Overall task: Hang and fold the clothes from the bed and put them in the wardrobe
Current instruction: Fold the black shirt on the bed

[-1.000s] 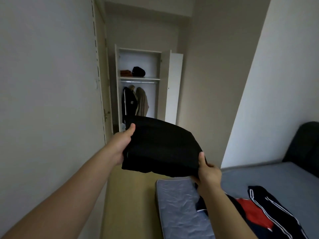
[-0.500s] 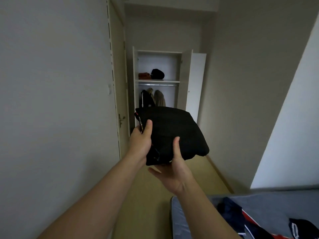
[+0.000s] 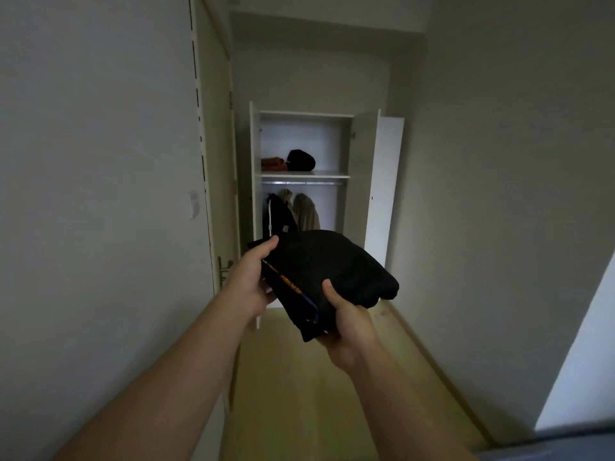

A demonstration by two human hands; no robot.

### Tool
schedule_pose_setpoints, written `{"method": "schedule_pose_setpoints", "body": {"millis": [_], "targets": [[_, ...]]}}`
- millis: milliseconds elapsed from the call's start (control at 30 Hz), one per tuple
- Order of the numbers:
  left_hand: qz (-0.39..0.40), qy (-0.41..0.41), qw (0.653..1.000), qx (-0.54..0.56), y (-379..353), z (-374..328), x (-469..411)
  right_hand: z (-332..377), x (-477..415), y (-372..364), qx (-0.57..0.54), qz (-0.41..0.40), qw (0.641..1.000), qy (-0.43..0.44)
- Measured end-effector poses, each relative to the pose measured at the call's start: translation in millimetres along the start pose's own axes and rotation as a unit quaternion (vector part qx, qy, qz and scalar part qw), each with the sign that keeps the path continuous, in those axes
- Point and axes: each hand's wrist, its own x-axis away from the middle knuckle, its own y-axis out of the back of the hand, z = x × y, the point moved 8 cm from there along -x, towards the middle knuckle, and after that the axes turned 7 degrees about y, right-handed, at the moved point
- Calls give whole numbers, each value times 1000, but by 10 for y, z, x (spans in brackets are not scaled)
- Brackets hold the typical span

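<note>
Head view: our left hand (image 3: 251,281) grips the far-left edge of the black garment (image 3: 332,271), thumb on top, while our right hand (image 3: 346,324) cups its near edge from below, thumb pressed over the fold. A second ago the cloth was stretched wide between the hands above the bed; now it is a compact folded bundle, and we have turned so that only a grey corner of the bed (image 3: 572,440) shows at lower right. We judge the folding done and the carry to the wardrobe (image 3: 361,181) begun. The garment sits between the hands, well short of the open wardrobe straight ahead, whose shelf (image 3: 329,176) already bears two folded items (image 3: 300,160), with room to their right; coats (image 3: 304,212) hang from the rail below.
</note>
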Motion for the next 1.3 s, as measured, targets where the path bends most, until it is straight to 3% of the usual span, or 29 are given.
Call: {"method": "schedule_pose_setpoints", "body": {"millis": [333, 567, 900, 1300], "targets": [[40, -14, 999, -9, -464, -457, -2255, 235, -2284, -79, 24, 26, 998, 43], [62, -97, 991, -69, -937, -1139, -4101, 637, -4299, -235, 22, 76, 996, 47], [-16, -160, 978, -129, -1197, -1826, -6588, 880, -6978, -607, 90, 99, 990, 51], [56, -173, 976, -118, -1989, -2710, -10145, 1189, -10565, -921, 153, 34, 979, 131]]}}
